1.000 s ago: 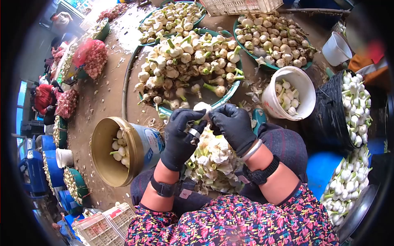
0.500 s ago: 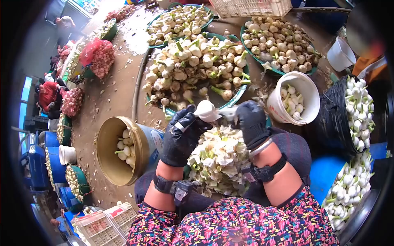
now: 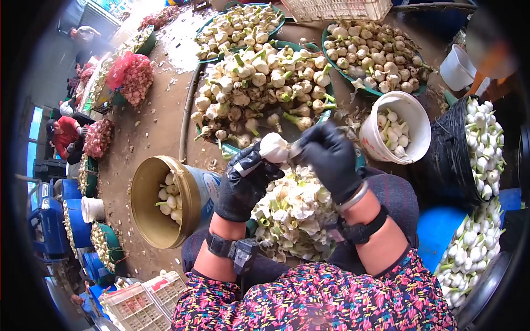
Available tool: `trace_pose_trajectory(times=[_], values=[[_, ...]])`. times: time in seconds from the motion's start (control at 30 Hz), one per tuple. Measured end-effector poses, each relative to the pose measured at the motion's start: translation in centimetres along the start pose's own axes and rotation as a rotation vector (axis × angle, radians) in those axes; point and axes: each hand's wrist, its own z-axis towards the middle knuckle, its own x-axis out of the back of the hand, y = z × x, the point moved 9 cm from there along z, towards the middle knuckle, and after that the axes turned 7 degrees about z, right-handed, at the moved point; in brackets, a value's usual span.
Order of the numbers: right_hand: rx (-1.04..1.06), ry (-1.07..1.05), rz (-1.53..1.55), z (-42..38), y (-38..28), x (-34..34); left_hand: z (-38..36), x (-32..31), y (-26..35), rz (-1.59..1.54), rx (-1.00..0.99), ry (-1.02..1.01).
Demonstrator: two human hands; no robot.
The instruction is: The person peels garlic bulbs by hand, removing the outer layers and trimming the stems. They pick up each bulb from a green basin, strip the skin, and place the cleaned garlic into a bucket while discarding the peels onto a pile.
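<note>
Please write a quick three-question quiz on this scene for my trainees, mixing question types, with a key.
1. What is the left hand gripping?
A) a plastic crate
B) a white garlic bulb
C) a mesh sack
2. True or false: the right hand wears a dark glove.
3. Fill in: the white bucket nearest the right hand holds ____.

Key: 1 B; 2 true; 3 pale bulbs.

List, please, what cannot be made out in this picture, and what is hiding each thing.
In the head view:
- Pale piece between the right hand and the garlic bulb: too blurred to identify.
- Lower side of the garlic bulb: covered by the left hand.
- What lies under the peel pile: hidden by the pile itself.
- Full count in the tan bucket: its rim hides part.
- Pale crate: cut off by the top edge.
</note>
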Motion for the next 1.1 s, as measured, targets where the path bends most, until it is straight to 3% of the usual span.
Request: trace_pose_trajectory(times=[0.03,0.07,0.2,0.33,0.4,0.43,0.47,0.5,0.53,0.57,0.63,0.67,0.73,0.8,0.93,0.97,1.0,1.03,1.07,1.1], values=[[0.072,0.137,0.095,0.8,-1.1,1.7,-0.3,-0.2,0.5,0.021,-0.018,0.023],[-0.029,0.297,-0.013,0.9,-1.1,3.9,-0.5,-0.4,1.0,0.042,-0.036,0.045],[-0.191,-0.109,-0.097,0.1,0.7,0.2,-0.3,-0.2,0.3,-0.075,-0.006,0.02],[-0.339,-0.102,0.202,-1.2,1.5,-2.2,-0.6,0.0,-1.0,-0.127,0.067,0.006],[-0.336,-0.091,0.354,-1.1,1.3,-2.2,-1.6,-1.2,2.1,0.873,-0.271,-0.029],[-0.332,-0.071,0.502,-0.9,1.1,-2.0,-1.6,2.3,0.9,0.243,-0.115,0.121],[-0.331,-0.069,0.503,-0.7,0.7,-1.6,-1.9,3.1,3.6,0.185,-0.226,0.142],[-0.276,-0.067,0.547,-0.2,-0.5,-1.1,-3.3,3.5,7.5,0.467,-0.451,0.234],[-0.223,-0.065,0.592,0.1,-1.7,-0.6,-4.4,5.1,11.0,0.753,-0.513,0.223],[-0.229,0.017,0.505,0.1,-2.0,0.5,-6.8,6.4,14.2,0.847,-0.616,0.409],[-0.226,0.061,0.329,0.0,-1.1,1.7,-9.7,11.6,19.2,1.226,-0.573,0.579],[-0.22,0.103,0.148,-0.1,-0.6,2.7,-10.5,13.7,20.7,1.649,-0.464,0.698],[-0.308,0.063,0.007,-0.4,0.9,2.9,-9.8,13.3,20.8,2.029,-0.323,0.681],[-0.259,0.067,-0.158,-0.4,1.0,2.3,-6.4,9.2,17.7,1.884,-0.452,0.422],[-0.224,-0.012,-0.398,-0.5,0.1,0.5,4.0,8.0,5.6,1.424,-0.178,0.038],[-0.187,-0.078,-0.487,-0.6,1.1,0.6,6.3,9.1,2.0,1.325,-0.062,0.013],[-0.201,-0.106,-0.37,-0.8,1.5,0.2,9.1,10.2,-1.5,1.223,0.042,-0.026],[-0.201,-0.143,-0.454,-0.9,1.7,-0.1,11.9,12.1,-4.6,1.276,-0.042,-0.099],[-0.275,-0.204,-0.301,-1.2,3.3,-0.5,14.1,12.7,-7.1,1.319,-0.145,-0.18],[-0.246,-0.254,-0.342,-1.1,3.3,-0.9,15.0,11.8,-7.9,1.181,-0.056,-0.117]])
